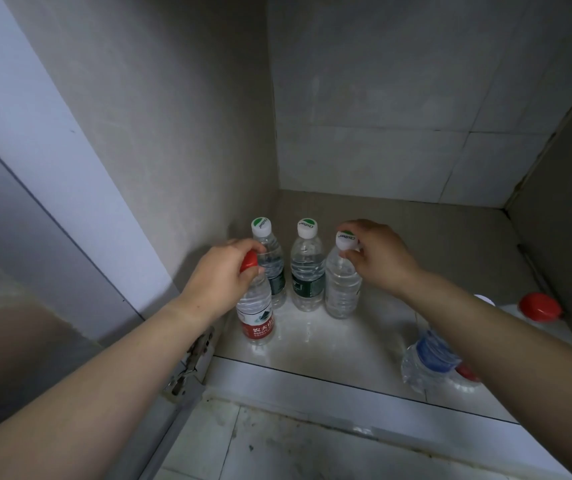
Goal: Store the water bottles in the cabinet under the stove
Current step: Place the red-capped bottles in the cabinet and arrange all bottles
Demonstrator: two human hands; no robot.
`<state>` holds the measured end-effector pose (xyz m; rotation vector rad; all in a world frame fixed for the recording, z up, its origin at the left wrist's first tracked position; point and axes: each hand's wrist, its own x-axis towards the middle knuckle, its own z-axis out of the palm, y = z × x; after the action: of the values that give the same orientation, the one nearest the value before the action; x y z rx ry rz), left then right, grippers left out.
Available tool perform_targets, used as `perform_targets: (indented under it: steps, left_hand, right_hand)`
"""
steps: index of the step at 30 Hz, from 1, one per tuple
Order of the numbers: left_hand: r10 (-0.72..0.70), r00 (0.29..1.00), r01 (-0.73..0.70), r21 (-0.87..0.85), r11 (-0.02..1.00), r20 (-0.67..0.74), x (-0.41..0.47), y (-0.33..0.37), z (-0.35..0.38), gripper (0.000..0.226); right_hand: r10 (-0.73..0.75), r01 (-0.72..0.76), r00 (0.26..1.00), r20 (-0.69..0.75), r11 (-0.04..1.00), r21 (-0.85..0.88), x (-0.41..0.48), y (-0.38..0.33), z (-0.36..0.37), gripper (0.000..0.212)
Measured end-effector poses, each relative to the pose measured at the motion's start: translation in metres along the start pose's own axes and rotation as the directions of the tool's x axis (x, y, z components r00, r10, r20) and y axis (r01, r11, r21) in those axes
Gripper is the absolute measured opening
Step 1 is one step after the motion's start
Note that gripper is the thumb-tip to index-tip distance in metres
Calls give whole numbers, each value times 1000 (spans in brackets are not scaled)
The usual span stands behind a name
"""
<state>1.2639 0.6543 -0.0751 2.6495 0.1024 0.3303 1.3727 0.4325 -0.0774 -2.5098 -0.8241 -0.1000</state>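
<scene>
Cabinet floor (416, 244), left half: four water bottles, all upright.

Back row of three, counted out from the left wall (173, 150):
- corner bottle (274, 271), nearest the wall, with a white cap and a dark green label;
- middle bottle (307, 271), just beside it, with the same cap and label;
- clear bottle (342, 289), just beside the middle one, with a white cap and a ribbed body.

The red-capped bottle (256, 317), which had a red label, stood in front of the corner bottle, closer to the front edge. It overlapped the corner bottle from where I stood, so I could not tell whether they touched.

Left hand (222, 275): fingers and thumb were curled round the red cap, and the bottle's base was on the floor.

Right hand (378, 254): thumb and fingertips pinched the cap of the clear bottle, whose base was also down.

Front right corner: a blue-labelled bottle (430, 355) was partly hidden behind the right forearm, and its tilt could not be judged. By the right edge was a pale red-lidded container (539, 306), mostly out of sight. A metal hinge (191, 362) sat at the front left corner.
</scene>
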Motion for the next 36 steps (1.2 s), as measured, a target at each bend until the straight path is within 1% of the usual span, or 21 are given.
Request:
perform_targets:
  steps: [6,9,13,16,20,22,24,27,30,32,36]
  left_hand:
    - [43,999,-43,-8,999,-11,-1,-7,0,25]
    - [56,998,-56,-23,998,-17,-1,-11,-1,27]
    - [81,996,-82,-22,996,-34,-2,-11,1,30]
    - [125,992,-125,38,991,0,-2,-13,0,32]
    - [147,988,-151,138,979,42,-5,-15,-8,34]
    - [130,990,-137,173,975,52,-6,-12,-10,37]
    - [103,993,-113,185,976,66,-6,-8,-8,39]
    - [77,995,-84,118,989,57,-4,-2,-4,36]
    - [30,999,-30,-6,1000,28,-6,-4,-1,35]
    - [0,1000,0,-85,996,-2,-10,-6,1,37]
    - [-1,996,-13,-156,988,-92,-15,-5,10,35]
  right_hand:
    - [40,-40,999,-1,999,-26,6,14,4,39]
    - [14,-14,1000,-20,1000,-6,11,19,1,40]
    - [-17,17,999,46,1000,-11,15,22,-2,34]
    - [4,-4,1000,16,1000,-15,13,26,-2,33]
    - [-28,28,1000,-12,999,-29,6,30,1,37]
    - [-24,23,1000,-12,998,-57,4,28,1,42]
    - [-15,15,1000,-2,996,-86,7,25,1,40]
    - [18,-17,1000,14,998,-66,11,22,-2,35]
    - [45,-45,999,21,999,-20,9,25,-4,44]
    - [50,-50,998,22,999,-10,7,26,-2,46]
    - [50,-50,999,1,999,-14,7,25,-1,40]
